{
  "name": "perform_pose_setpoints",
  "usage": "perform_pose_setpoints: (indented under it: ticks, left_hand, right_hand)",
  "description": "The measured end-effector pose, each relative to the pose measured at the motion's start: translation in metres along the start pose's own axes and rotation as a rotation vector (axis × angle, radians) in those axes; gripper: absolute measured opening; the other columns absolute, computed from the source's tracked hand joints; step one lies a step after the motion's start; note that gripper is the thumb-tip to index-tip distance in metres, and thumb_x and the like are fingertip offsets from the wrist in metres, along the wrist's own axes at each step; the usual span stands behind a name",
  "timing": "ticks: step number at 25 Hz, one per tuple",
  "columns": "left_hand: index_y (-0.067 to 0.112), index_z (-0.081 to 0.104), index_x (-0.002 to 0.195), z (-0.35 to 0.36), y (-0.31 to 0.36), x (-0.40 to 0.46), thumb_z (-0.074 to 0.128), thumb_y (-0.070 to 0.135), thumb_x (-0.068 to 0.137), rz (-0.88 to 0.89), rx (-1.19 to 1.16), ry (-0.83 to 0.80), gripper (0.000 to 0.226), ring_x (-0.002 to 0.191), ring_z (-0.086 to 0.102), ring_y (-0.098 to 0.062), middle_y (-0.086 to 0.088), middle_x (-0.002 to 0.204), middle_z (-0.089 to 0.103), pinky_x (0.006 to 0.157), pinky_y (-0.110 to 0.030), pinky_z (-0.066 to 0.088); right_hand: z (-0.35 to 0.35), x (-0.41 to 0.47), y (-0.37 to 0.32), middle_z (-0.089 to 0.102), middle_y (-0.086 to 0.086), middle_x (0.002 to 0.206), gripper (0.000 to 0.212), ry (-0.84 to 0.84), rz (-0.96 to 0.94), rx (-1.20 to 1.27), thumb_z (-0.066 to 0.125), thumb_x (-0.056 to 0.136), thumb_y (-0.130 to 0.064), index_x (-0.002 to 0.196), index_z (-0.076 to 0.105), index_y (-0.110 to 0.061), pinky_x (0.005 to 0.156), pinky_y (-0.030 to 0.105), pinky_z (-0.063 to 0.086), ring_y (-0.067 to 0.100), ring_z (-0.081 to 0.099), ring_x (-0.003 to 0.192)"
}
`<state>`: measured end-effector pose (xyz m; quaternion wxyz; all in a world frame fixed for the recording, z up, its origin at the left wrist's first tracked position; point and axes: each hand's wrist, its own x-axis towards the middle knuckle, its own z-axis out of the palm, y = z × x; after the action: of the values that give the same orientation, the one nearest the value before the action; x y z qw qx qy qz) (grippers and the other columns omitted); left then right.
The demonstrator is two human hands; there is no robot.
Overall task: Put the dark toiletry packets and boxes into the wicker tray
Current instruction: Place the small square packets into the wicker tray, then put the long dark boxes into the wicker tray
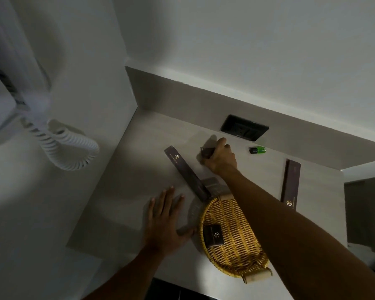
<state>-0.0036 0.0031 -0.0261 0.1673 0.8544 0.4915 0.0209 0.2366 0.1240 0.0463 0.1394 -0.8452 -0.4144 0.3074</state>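
Counter point(126, 191): pale grey, matt, set in a corner between a white side wall and a grey upstand; dim light.

Socket point(244, 127): black, recessed in the upstand at the back.

Wall unit point(7, 68): white, upper left, blurred; a white coiled cord point(61, 146) hangs from it in a loop.

Green bottle point(257, 150): small, black-capped, lying on its side near the upstand, right of the right hand.

Tray point(234, 254): yellow wicker, oval, pale handles at both ends, near the front edge of the counter. Contents: one small dark box point(214, 235) with a gold logo, lying flat on the left of the weave.

Long box point(187, 174): dark, gold logo, lying diagonally on the counter; its near end touches or overlaps the tray's far rim.

Flat packet point(213, 185): dark, beside the long box, partly under the right forearm.

Second long box point(290, 184): dark, flat on the counter right of the tray, well apart from it.

Right hand point(220, 158): reached to the back of the counter, fingers curled and closed on a small dark packet point(207, 152).

Left hand point(166, 219): flat on the counter, fingers spread, holding nothing; thumb just beside the tray's left rim.
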Motion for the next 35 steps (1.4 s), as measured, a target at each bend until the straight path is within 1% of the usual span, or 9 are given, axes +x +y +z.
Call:
perform_pose_setpoints:
  ticks: [7,11,15,19,22,25,27,29,35]
  left_hand:
    - [0.03,0.028,0.156,0.001,-0.001,0.002,0.044,0.087,0.076,-0.007,-0.02,-0.027,0.1,0.156,0.015,-0.032,-0.01,0.169,0.015,0.118,-0.057,0.017]
    - [0.024,0.036,0.153,-0.001,0.003,0.0,0.048,0.086,0.076,0.013,-0.023,0.006,0.1,0.155,0.018,-0.032,-0.012,0.168,0.02,0.12,-0.057,0.018]
    - [0.025,0.033,0.155,-0.005,0.002,-0.002,0.04,0.085,0.08,0.023,-0.003,0.02,0.096,0.156,0.016,-0.031,-0.011,0.169,0.018,0.12,-0.056,0.017]
    - [0.025,0.033,0.155,-0.003,0.003,0.001,0.04,0.083,0.08,0.032,0.01,0.046,0.095,0.156,0.015,-0.031,-0.011,0.168,0.017,0.119,-0.056,0.019]
    - [0.025,0.035,0.154,0.002,0.002,0.002,0.039,0.081,0.079,0.051,0.011,0.064,0.094,0.155,0.016,-0.031,-0.01,0.169,0.016,0.119,-0.057,0.02]
    - [0.024,0.035,0.154,0.003,-0.001,0.0,0.04,0.081,0.079,0.045,0.029,0.057,0.094,0.156,0.013,-0.031,-0.01,0.17,0.013,0.118,-0.058,0.02]
    - [0.022,0.038,0.153,0.0,0.0,-0.001,0.041,0.081,0.078,0.038,0.025,0.061,0.095,0.155,0.016,-0.032,-0.011,0.169,0.017,0.118,-0.059,0.021]
    - [0.02,0.042,0.151,-0.005,0.003,-0.002,0.04,0.083,0.078,0.042,0.039,0.063,0.097,0.153,0.023,-0.034,-0.014,0.167,0.023,0.117,-0.059,0.023]
    - [0.02,0.04,0.152,-0.004,0.004,-0.001,0.047,0.081,0.076,0.041,0.019,0.075,0.097,0.154,0.021,-0.033,-0.013,0.167,0.022,0.119,-0.058,0.022]
  right_hand:
    - [-0.086,-0.1,0.064,0.054,-0.005,0.126,0.059,0.18,-0.404,0.084,0.076,0.074,-0.02,0.124,0.047,-0.03,0.084,0.025,0.048,0.012,0.051,0.111]
    - [-0.077,-0.179,0.127,0.054,-0.006,0.13,0.068,-0.055,-0.535,-0.108,0.074,0.069,-0.005,0.128,0.051,-0.031,0.099,0.027,0.044,0.01,0.045,0.122]
    - [-0.025,-0.19,0.147,0.039,0.004,0.149,0.062,-0.278,-0.377,-0.294,0.068,0.083,-0.011,0.139,0.043,-0.019,0.113,0.034,0.03,0.023,0.03,0.14]
    - [-0.003,-0.187,0.151,0.04,0.007,0.149,0.06,-0.218,-0.389,-0.306,0.064,0.085,-0.01,0.141,0.041,-0.018,0.112,0.032,0.029,0.026,0.032,0.139]
    - [-0.016,-0.191,0.156,0.046,0.001,0.145,0.057,-0.195,-0.409,-0.234,0.064,0.086,-0.029,0.138,0.043,-0.025,0.109,0.033,0.031,0.021,0.038,0.134]
    - [-0.044,-0.18,0.172,0.055,-0.005,0.127,0.051,0.208,-0.174,-0.047,0.06,0.086,-0.051,0.128,0.049,-0.026,0.091,0.034,0.047,0.015,0.051,0.114]
    - [-0.059,-0.16,0.185,0.054,0.012,0.123,0.062,0.412,0.15,-0.008,0.067,0.081,-0.051,0.126,0.048,-0.014,0.084,0.045,0.051,0.031,0.053,0.11]
    - [-0.062,-0.139,0.195,0.048,0.022,0.124,0.073,0.332,0.399,0.001,0.072,0.077,-0.048,0.127,0.044,-0.003,0.087,0.053,0.049,0.043,0.051,0.111]
    - [-0.087,-0.139,0.223,0.059,0.022,0.114,0.041,0.329,0.325,0.091,0.074,0.078,-0.016,0.116,0.062,-0.007,0.085,0.049,0.053,0.04,0.061,0.096]
